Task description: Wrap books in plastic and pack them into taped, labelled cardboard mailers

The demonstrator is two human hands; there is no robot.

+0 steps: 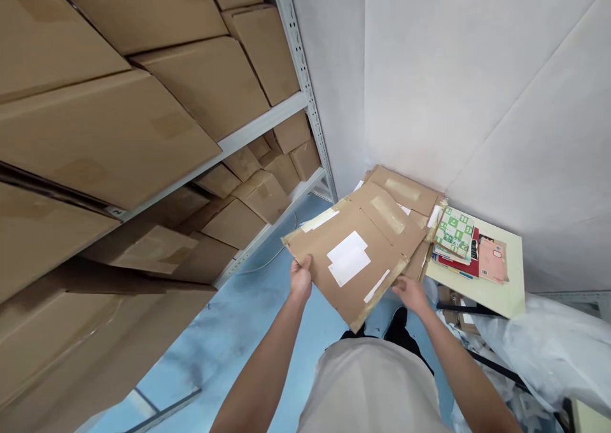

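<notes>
A flattened cardboard box [310,245] with white labels and strips of tan tape is held out in front of me. My left hand [300,277] pinches its left edge, thumb on top. At the right edge, my right hand [409,293] has its fingers curled at the cardboard's underside, partly hidden. Behind and partly under this sheet, more flattened cardboard [405,192] leans near the wall, also taped and labelled.
Metal shelving [267,124] packed with cardboard boxes [191,83] rises on the left. To the right, a pale tabletop [513,261] carries a stack of notebooks [454,232]. Clear plastic wrapping [548,344] bulges below it. The floor [229,350] is blue; a grey wall [429,70] stands ahead.
</notes>
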